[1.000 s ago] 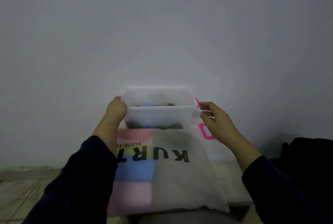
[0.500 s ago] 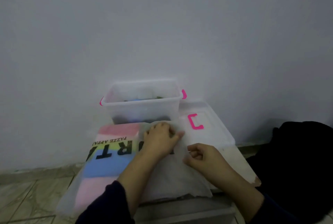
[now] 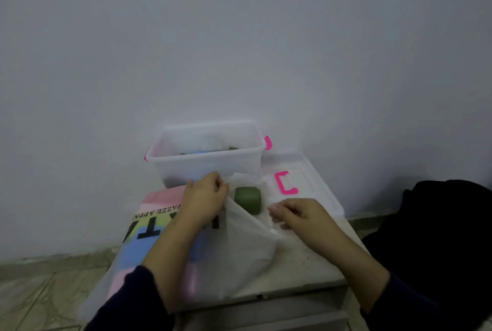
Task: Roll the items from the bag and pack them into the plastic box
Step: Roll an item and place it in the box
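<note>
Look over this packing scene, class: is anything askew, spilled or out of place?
Nothing is spilled or damaged. The bag overhangs the table's near edge, both hands pulling its mouth open around a green item. The box stands upright, its lid off and lying flat beside it.

Premises appear domestic, likely a room in a home. Evidence: plain painted wall (image 3: 239, 37), tiled floor (image 3: 40, 285) with skirting, a small worn table (image 3: 314, 258) set against the wall, a household plastic box (image 3: 205, 162) with pink clips, and dark fabric (image 3: 439, 237) heaped alongside.
</note>
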